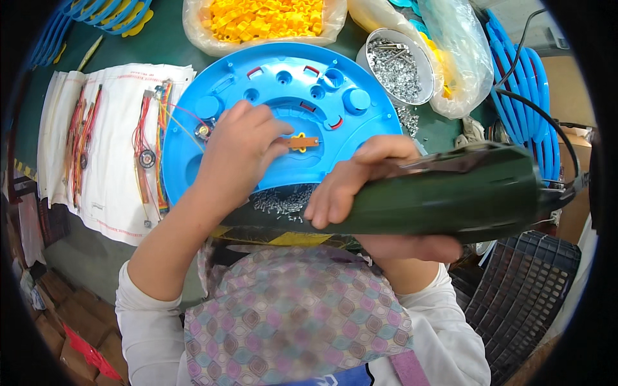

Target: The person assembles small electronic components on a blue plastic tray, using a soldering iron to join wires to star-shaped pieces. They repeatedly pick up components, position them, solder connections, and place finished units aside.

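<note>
My left hand (241,148) reaches over a large blue plastic shell (283,67) with moulded round posts and slots. Its thumb and fingertips close on the left end of a narrow brown circuit board strip (311,142), which lies over a small yellow plastic piece (298,136) in the shell's middle recess. Beside that wrist, a small round part (204,131) with thin coloured wires sits in the shell. My right hand (344,186) grips a dark green electric screwdriver (444,196), held level over the shell's right front edge. Its tip is hidden behind my fingers.
Loose screws (283,202) lie along the shell's front edge. A white bowl of screws (396,67) and a bag of yellow pieces (264,19) stand behind. Wire bundles (147,154) rest on white cloth at left. The screwdriver's black cable (553,122) runs up at right.
</note>
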A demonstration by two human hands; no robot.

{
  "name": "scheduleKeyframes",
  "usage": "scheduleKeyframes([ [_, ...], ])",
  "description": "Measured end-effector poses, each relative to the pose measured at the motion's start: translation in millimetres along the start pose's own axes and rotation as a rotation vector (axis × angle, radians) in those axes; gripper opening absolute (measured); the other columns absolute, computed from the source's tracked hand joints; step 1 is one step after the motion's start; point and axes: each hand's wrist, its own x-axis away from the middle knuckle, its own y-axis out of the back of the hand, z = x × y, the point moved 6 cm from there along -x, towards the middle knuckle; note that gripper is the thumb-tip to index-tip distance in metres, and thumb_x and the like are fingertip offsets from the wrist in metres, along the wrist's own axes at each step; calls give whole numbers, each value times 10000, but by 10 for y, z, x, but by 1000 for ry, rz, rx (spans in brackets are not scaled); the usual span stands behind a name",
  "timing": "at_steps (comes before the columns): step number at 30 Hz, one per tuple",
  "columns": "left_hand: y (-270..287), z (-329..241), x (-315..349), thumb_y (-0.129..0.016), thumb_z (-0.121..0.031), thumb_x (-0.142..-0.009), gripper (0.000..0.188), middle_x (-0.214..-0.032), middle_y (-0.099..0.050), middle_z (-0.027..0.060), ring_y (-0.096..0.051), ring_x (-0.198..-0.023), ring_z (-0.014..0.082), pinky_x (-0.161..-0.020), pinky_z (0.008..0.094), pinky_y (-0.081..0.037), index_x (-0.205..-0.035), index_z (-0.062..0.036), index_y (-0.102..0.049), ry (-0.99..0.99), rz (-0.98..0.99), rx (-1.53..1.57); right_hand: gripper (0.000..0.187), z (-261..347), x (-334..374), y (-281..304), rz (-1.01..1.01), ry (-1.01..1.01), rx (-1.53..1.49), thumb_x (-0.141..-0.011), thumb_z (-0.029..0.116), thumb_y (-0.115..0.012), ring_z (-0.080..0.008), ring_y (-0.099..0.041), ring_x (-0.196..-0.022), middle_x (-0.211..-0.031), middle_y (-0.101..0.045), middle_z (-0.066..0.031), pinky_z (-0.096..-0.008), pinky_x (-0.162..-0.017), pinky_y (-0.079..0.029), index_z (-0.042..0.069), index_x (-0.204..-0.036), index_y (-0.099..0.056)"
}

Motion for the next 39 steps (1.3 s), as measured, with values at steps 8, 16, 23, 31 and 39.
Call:
scheduleKeyframes([
  [8,-7,8,6,-779,-102,-774,89,-899,-608,69,-581,-905,283,-814,408,-501,-838,-73,-723,-38,-14,-35,1125,-153,157,-25,-94,-132,262,-635,891,-668,-262,-688,-782,-859,-657,-135,-429,-769,-594,24,-1318,-451],
  [16,-51,29,12,-725,-66,-821,73,-921,-604,98,-602,-924,296,-799,404,-516,-890,-43,-734,-31,32,7,1072,-243,188,114,25,247,172,-646,736,-759,-261,-680,-908,-993,-663,-141,-417,-879,-568,35,-1382,-419],
  [23,-72,-1,-2,-738,-28,-829,127,-933,-605,117,-634,-910,320,-798,417,-524,-948,-22,-696,-30,14,86,1088,-260,200,54,-122,133,346,-680,852,-673,-276,-675,-808,-922,-645,-143,-433,-787,-583,41,-1356,-411],
  [31,47,88,-1,-662,41,-841,127,-992,-641,111,-662,-941,296,-819,382,-536,-951,-20,-683,34,222,290,1122,69,40,161,35,445,63,-702,965,-542,-285,-667,-760,-886,-641,-135,-455,-741,-579,99,-1406,-425],
  [39,120,-42,-12,-758,1,-797,181,-1005,-623,91,-651,-941,282,-832,370,-537,-955,-34,-675,-65,205,291,1087,63,-209,275,6,496,17,-713,972,-521,-292,-685,-778,-889,-646,-130,-458,-760,-582,124,-1387,-425],
])
